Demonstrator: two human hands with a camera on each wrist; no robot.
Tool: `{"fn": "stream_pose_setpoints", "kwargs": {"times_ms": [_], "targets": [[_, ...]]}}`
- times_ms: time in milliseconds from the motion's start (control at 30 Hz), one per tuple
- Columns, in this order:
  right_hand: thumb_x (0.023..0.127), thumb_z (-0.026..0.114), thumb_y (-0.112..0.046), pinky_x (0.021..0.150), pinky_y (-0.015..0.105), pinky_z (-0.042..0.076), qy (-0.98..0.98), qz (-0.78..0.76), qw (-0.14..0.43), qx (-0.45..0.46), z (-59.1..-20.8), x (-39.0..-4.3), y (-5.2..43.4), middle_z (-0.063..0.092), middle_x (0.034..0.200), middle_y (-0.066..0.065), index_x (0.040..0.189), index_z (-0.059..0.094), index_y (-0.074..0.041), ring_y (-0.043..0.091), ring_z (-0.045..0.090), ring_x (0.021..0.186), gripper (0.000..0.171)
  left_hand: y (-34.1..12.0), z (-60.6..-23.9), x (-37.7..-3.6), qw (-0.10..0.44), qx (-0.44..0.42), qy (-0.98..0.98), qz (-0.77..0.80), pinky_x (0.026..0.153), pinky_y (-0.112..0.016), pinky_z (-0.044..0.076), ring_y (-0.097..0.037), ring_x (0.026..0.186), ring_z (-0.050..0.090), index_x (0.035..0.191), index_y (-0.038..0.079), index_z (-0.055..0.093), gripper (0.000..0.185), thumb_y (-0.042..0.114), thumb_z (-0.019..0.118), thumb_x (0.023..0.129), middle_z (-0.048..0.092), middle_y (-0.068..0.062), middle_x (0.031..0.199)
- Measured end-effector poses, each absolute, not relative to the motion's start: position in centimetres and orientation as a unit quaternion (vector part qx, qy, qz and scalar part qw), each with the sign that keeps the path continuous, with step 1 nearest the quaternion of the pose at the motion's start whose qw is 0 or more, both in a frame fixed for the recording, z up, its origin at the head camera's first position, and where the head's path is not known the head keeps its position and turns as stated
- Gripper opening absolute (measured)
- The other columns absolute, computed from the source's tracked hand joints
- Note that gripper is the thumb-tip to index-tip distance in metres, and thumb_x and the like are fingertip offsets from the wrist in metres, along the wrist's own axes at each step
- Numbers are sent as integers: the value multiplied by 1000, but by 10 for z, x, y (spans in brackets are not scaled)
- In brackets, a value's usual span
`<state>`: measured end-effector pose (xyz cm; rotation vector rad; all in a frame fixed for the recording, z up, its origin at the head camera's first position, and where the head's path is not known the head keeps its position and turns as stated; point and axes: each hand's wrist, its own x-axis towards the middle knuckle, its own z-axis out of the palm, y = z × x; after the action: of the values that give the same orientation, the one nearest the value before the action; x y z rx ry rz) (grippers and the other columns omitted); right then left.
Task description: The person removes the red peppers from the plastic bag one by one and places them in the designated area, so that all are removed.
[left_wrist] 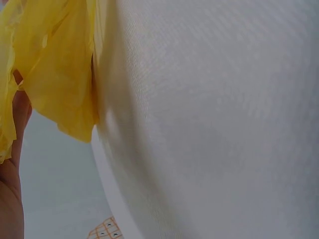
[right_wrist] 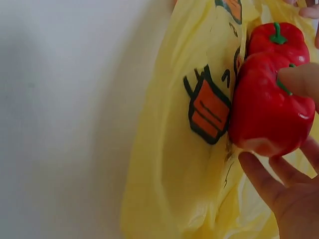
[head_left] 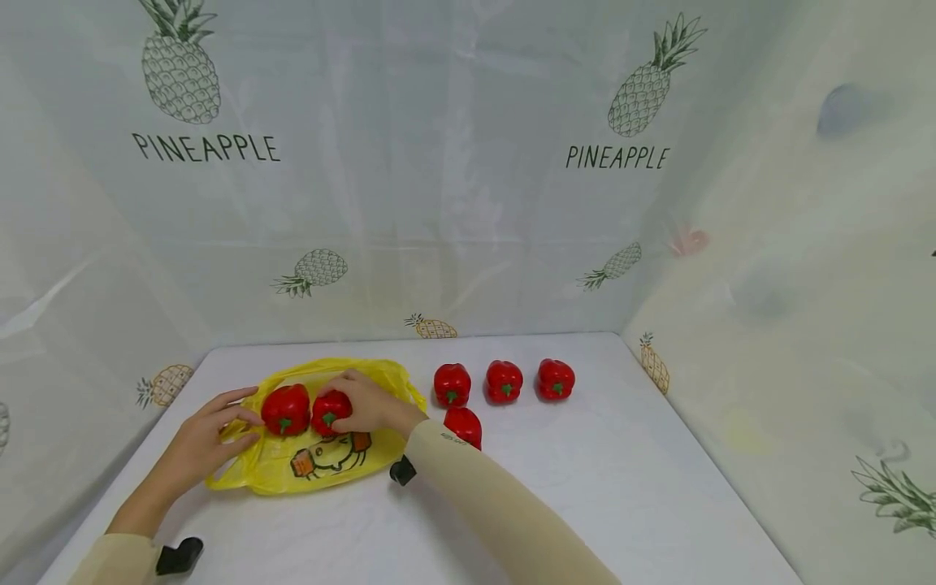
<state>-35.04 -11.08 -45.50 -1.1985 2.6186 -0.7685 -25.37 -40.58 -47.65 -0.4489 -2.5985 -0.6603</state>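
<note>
A yellow plastic bag (head_left: pixel 274 475) with a cartoon print lies spread at the left of the table. On it sit two red bell peppers with green stems, side by side. My right hand (head_left: pixel 369 404) grips the right-hand bell pepper (head_left: pixel 322 410), thumb by the stem and fingers around its far side; the right wrist view shows this bell pepper (right_wrist: pixel 264 109) close up, against the other one (right_wrist: pixel 294 42). To the left, my left hand (head_left: pixel 201 447) reaches over the bag's edge with fingers extended beside the left bell pepper (head_left: pixel 281 404). Yellow plastic (left_wrist: pixel 60 64) drapes over the left fingers.
Three more red bell peppers stand in a row to the right: one near the bag (head_left: pixel 452 383), one in the middle (head_left: pixel 504 380) and one at the end (head_left: pixel 556 378). Another bell pepper (head_left: pixel 466 426) is partly behind my right sleeve. A pineapple-print curtain (head_left: pixel 453 203) encloses the white table (head_left: pixel 585 487).
</note>
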Motion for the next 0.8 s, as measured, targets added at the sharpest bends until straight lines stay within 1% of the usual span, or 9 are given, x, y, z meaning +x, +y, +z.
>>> {"fn": "stream_pose_setpoints", "kwargs": {"times_ms": [67,100,167,233,267,300,333,567,800], "targets": [[98,78,-23,104,15,47,872,-263,86,-403,-454,-350,-109,50,145,-7,140,61,-29,5,51,124,45,-406,-477,-254,210,-160,-936,-235,101,4,26,-45,130,56,97,23,76,30,7,93,79,59,-16,148],[99,78,-21,103,15,47,871,-265,87,-404,-454,-350,-108,50,143,-7,139,61,-29,5,51,123,44,-406,-477,-254,209,-158,-936,-234,103,2,31,-45,130,56,97,23,76,29,7,93,79,59,-16,148],[99,77,-19,102,13,47,870,-267,84,-406,-455,-351,-107,50,140,-7,137,62,-29,5,51,121,42,-406,-478,-254,210,-158,-936,-232,104,1,31,-44,130,55,97,23,77,29,7,93,79,59,-16,148],[99,77,-18,100,13,47,870,-266,79,-408,-456,-352,-107,50,137,-7,136,62,-28,5,51,118,41,-406,-479,-255,210,-159,-936,-233,105,1,29,-44,130,55,97,23,76,29,6,93,79,58,-16,148],[99,78,-19,100,13,47,871,-265,77,-408,-456,-352,-106,51,136,-6,136,62,-28,5,52,118,41,-407,-479,-255,212,-162,-935,-235,103,4,23,-45,129,55,97,23,76,30,6,93,79,58,-16,148],[99,78,-19,100,12,47,872,-261,75,-408,-456,-352,-106,50,135,-7,136,62,-28,5,51,118,42,-407,-480,-256,213,-165,-934,-235,103,5,22,-45,129,55,97,23,76,30,6,93,79,58,-16,148],[99,78,-20,100,13,47,872,-259,74,-408,-456,-352,-105,50,135,-7,137,62,-28,5,51,117,42,-407,-480,-256,214,-167,-933,-236,99,7,16,-45,129,56,97,23,76,31,5,93,78,58,-16,148],[98,79,-23,98,13,47,875,-240,78,-414,-452,-352,-100,51,132,-7,137,62,-28,5,52,115,43,-407,-479,-256,212,-165,-934,-235,99,6,17,-45,130,56,97,24,76,30,8,94,79,59,-15,148],[97,80,-25,96,14,49,879,-224,74,-414,-434,-344,-90,52,132,-8,137,64,-30,4,53,113,43,-407,-480,-256,220,-178,-930,-235,96,7,18,-46,128,56,97,25,76,32,7,94,78,59,-16,147]]}}
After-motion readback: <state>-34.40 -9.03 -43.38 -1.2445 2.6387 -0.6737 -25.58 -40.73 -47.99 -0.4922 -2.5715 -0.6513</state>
